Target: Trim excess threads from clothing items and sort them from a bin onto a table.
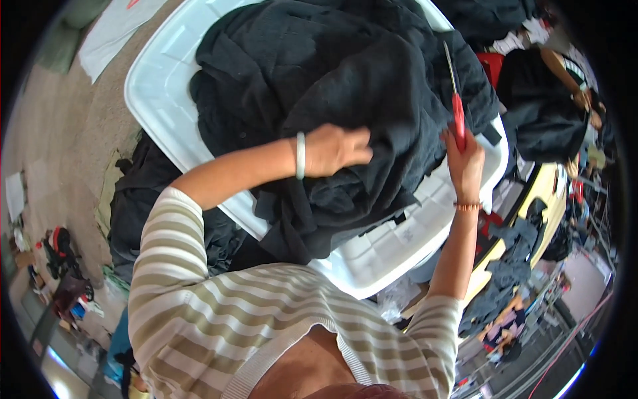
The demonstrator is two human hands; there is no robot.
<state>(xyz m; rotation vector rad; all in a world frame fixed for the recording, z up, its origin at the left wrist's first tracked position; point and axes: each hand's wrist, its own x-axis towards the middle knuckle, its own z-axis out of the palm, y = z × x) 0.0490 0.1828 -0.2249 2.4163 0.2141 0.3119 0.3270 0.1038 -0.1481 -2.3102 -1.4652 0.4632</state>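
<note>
A heap of black cloth (319, 73) fills a white plastic tub (159, 73) in front of me. Over the middle of the heap is my left hand (335, 151), slightly blurred, its fingers bent and apart with nothing visible in them. A pale bangle (300, 156) circles that wrist. At the tub's right side, my right hand (465, 156) grips a red-handled tool (458, 116) with a long, narrow metal blade pointing away from me. Its exact kind is unclear, since my fingers cover the lower handle. A beaded bracelet (468, 207) sits on my right wrist.
More dark cloth (143, 206) lies beside the tub at left, on a brown floor (73, 146). Another person in dark clothes (541, 100) is at the upper right. A yellow-edged surface (548, 189) bearing dark fabric (515, 246) stands at right, near clear plastic wrapping (397, 300).
</note>
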